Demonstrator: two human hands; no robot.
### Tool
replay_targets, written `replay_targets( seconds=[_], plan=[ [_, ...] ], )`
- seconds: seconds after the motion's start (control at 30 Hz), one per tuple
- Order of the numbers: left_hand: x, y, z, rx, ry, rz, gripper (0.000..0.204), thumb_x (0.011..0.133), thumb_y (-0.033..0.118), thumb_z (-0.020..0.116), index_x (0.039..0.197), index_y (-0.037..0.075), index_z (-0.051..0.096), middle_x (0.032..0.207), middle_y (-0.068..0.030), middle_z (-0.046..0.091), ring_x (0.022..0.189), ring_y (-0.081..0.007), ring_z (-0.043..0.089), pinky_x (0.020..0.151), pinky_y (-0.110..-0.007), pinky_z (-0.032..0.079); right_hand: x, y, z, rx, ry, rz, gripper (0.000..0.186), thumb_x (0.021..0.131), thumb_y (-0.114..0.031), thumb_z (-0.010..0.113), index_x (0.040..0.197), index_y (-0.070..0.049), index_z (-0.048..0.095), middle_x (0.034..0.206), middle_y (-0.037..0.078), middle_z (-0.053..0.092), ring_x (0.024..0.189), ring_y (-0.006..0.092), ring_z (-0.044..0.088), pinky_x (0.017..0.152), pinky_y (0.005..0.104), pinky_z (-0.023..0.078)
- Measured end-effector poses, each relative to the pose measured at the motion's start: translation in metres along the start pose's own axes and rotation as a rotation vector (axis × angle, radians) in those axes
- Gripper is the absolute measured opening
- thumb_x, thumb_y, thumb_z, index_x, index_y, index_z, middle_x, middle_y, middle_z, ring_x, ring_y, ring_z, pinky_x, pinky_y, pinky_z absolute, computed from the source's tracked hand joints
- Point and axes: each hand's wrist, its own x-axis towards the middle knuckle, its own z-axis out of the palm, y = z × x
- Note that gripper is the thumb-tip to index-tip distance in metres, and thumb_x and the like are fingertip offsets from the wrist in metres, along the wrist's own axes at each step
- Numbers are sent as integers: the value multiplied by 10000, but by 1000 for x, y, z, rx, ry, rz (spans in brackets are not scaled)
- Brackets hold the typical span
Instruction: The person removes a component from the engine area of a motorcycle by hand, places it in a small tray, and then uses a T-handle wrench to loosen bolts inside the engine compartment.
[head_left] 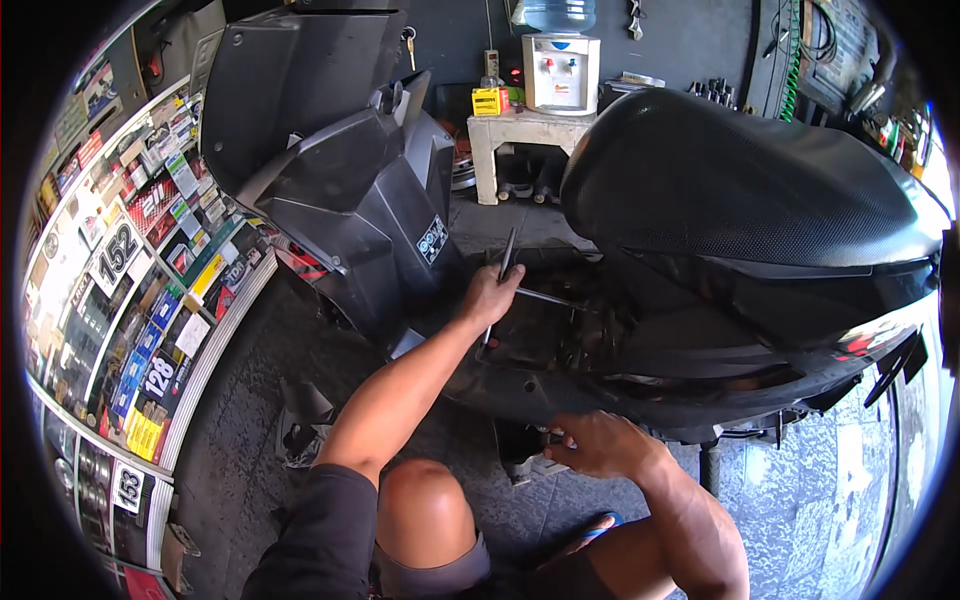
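A black scooter (640,345) stands across the view with its floorboard area opened up. My left hand (490,295) is closed round the crossbar of a metal T-handle wrench (545,298), over the middle of the scooter. The wrench's shaft points right, into the dark opening below the seat (740,190), where its tip is hard to make out. Lower down, beside the scooter's near underside, my right hand (605,445) has its fingers curled in. Whatever they hold, if anything, is too small or hidden to name.
A glass display cabinet (150,290) full of packaged parts curves along the left. Dark loose parts (303,425) lie on the floor beside it. Behind the scooter, a water dispenser (562,75) and a yellow box (487,101) stand on a low table (485,160).
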Motion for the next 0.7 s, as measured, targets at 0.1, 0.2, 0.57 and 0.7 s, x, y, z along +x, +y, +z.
replay_targets(
  seconds=[0.1, 0.2, 0.57, 0.7],
  plan=[
    [6, 7, 14, 364, 332, 309, 392, 904, 332, 647, 714, -6, 590, 640, -228, 569, 608, -397, 594, 565, -475, 426, -4, 5, 8, 1, 38, -24, 448, 898, -399, 638, 1200, -67, 626, 991, 165, 727, 952, 353, 693, 848, 446, 530],
    [7, 29, 37, 285, 472, 184, 407, 916, 316, 638, 669, -3, 585, 658, -225, 588, 671, -422, 607, 599, -474, 438, -16, 5, 0, -25, 10, 26, 444, 905, -393, 635, 1208, -68, 622, 1007, 166, 725, 945, 356, 694, 838, 446, 535],
    [-16, 38, 80, -1669, 653, -157, 502, 1021, 463, 340, 1149, 91, 651, 1189, -105, 622, 968, -193, 605, 857, -353, 467, -51, 8, -7, 134, 78, 116, 423, 896, -269, 700, 1218, -10, 609, 982, 176, 725, 911, 295, 716, 798, 380, 555],
    [7, -20, 68, -1931, -247, 279, 378, 975, 390, 485, 827, 93, 668, 707, -25, 643, 526, -145, 526, 653, -327, 412, -80, 38, -15, 258, 307, 166, 357, 910, -188, 688, 1198, 14, 619, 955, 170, 733, 881, 244, 726, 762, 343, 566]
  ],
)
